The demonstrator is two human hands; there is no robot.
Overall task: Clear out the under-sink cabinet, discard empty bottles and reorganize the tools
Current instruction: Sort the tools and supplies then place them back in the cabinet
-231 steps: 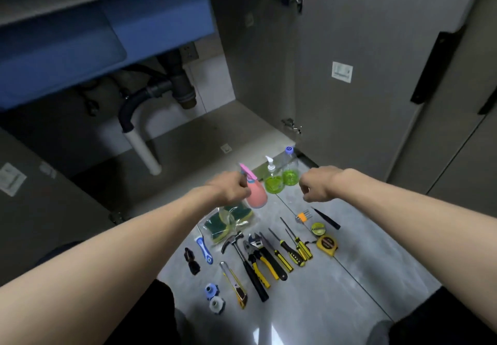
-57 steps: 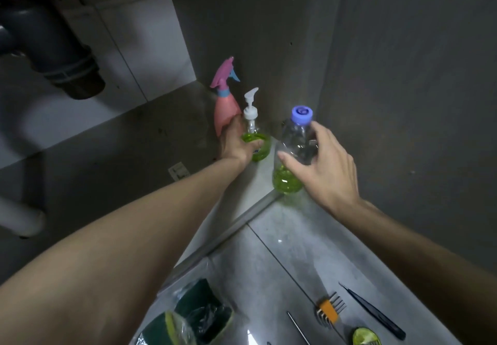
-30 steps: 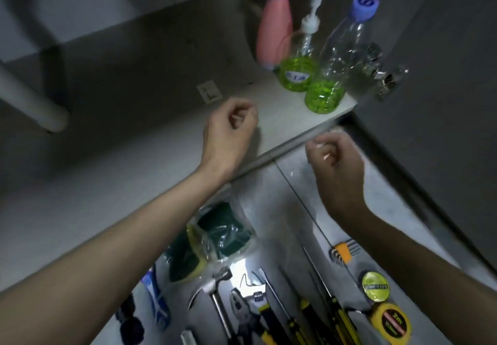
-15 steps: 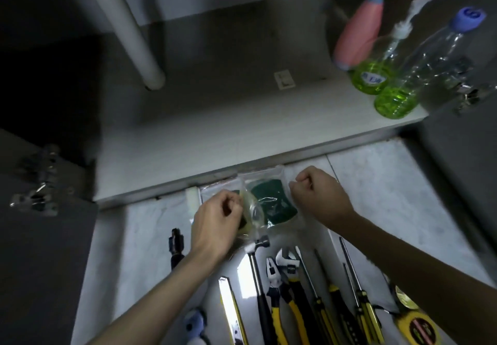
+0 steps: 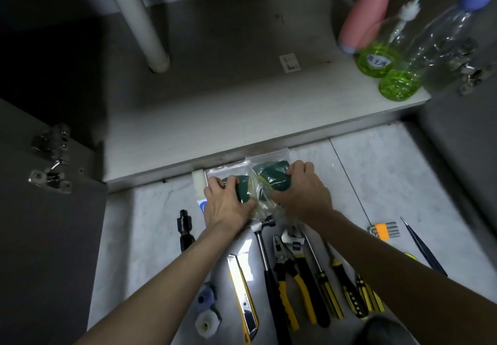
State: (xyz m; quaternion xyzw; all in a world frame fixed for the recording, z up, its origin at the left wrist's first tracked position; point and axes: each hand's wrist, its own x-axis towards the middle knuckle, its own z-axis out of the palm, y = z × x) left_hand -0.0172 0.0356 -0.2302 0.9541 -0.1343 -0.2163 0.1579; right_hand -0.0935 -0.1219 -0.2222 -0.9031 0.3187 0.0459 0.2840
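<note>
- You are looking down at a pale marble-patterned tile floor [image 5: 161, 210] in front of an open under-sink cabinet, whose grey base panel [image 5: 215, 108] runs across the upper half of the view.
- A white drain pipe [image 5: 145, 19] comes down onto that base at upper left, and a small white sticker [image 5: 290, 62] lies near its middle.
- At the base's right front corner stand three bottles close together: a pink spray bottle [image 5: 361, 14] at the back, a clear pump bottle [image 5: 376, 59] with green liquid beside it, and a clear bottle with a blue cap [image 5: 419, 57] and green liquid at its bottom nearest the edge.
- Door hinges show on the open door at left [image 5: 49, 161] and at the right edge [image 5: 469, 75].
- Clear zip bags holding green scouring sponges [image 5: 269, 175] lie on the floor just against the cabinet's front edge.
- Your left hand [image 5: 228, 202] has its fingers curled around the left sponge through the plastic; your right hand [image 5: 301, 194] grips the right sponge the same way.
- Tools lie in a row on the floor below your hands: a dark bit holder [image 5: 185, 231], two tape rolls [image 5: 205, 309], a yellow utility knife [image 5: 242, 291], a hammer [image 5: 265, 258], yellow-handled pliers [image 5: 285, 272], an adjustable wrench [image 5: 295, 242] and yellow-and-black screwdrivers [image 5: 322, 285].
- Further right lie an orange-held hex key set [image 5: 383, 230] and dark tweezers [image 5: 422, 245].
</note>
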